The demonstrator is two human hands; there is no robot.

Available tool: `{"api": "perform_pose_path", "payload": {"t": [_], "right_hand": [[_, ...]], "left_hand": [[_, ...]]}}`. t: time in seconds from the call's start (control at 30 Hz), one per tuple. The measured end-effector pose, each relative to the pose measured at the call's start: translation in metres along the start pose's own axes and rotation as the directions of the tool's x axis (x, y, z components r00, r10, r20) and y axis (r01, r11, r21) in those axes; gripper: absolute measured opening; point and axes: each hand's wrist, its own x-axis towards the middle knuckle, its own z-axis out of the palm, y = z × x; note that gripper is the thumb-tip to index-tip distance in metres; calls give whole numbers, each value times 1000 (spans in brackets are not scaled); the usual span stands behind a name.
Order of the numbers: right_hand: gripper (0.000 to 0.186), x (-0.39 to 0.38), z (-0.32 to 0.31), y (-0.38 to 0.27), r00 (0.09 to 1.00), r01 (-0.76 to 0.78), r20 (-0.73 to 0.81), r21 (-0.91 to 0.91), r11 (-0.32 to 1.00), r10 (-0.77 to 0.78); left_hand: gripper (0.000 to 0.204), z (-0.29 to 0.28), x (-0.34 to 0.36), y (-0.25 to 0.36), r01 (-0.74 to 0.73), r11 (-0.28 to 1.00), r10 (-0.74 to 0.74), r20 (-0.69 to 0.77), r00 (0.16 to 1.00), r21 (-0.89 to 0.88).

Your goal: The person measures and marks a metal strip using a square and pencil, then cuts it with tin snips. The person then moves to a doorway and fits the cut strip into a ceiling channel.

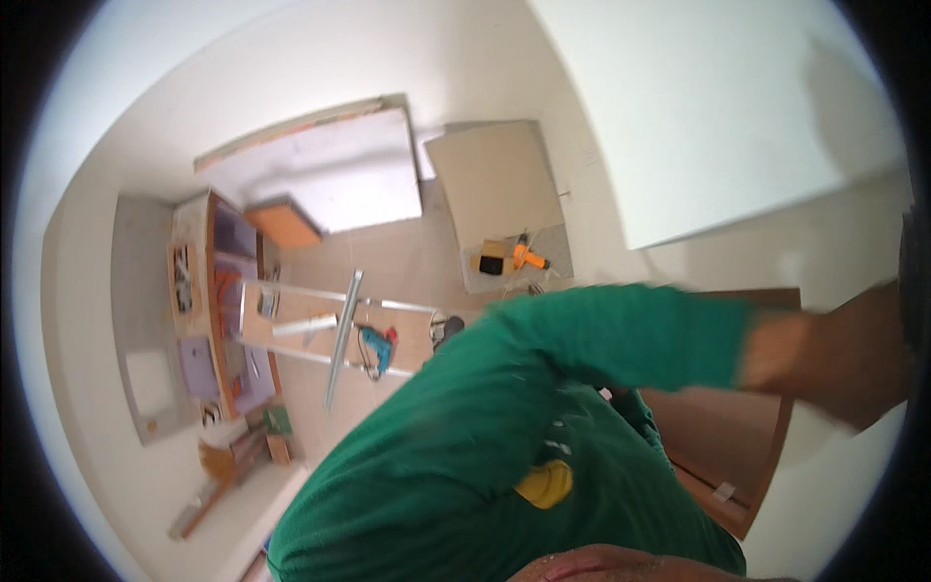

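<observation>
My left arm in a green sleeve (621,335) bends at the elbow and reaches across my body to the right. At its end my left hand (842,354) is blurred by motion, and its fingers run into the dark rim, so their closure and any held thing are hidden. Beside the hand, at the rim, is a dark shape (910,281) I cannot make out. Above the forearm stands a large white panel (718,126), the nearest big thing to the hand. A brown wooden frame (776,436) lies below the forearm. My right hand does not show.
Below left is a metal ladder (344,335) with a teal corded power tool (375,347). An orange drill (529,254) rests by a cardboard sheet (499,184). A white board (330,175) leans at the back wall; an open shelf unit (215,291) stands left.
</observation>
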Motion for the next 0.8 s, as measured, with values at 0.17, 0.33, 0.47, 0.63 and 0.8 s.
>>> {"api": "perform_pose_path", "payload": {"t": [0.17,0.33,0.47,0.63,0.8], "right_hand": [[50,51,22,-13,993,1,117,-104,995,11],[60,110,39,-48,882,-206,382,-210,956,274],[75,144,53,-70,837,-299,443,-121,946,321],[67,175,89,-85,781,-297,514,-194,935,355],[68,216,115,-41,715,-272,574,-298,915,400]], "left_hand": [[42,-198,-181,9,726,683,-325,855,404,-84],[54,-372,-402,93,903,21,-929,342,-141,428],[43,-462,-576,217,256,-521,-833,-418,-363,815],[54,-454,-681,378,444,-895,-341,-593,-729,-32],[48,-359,-700,444,423,-292,-56,-426,-903,-858]]}}
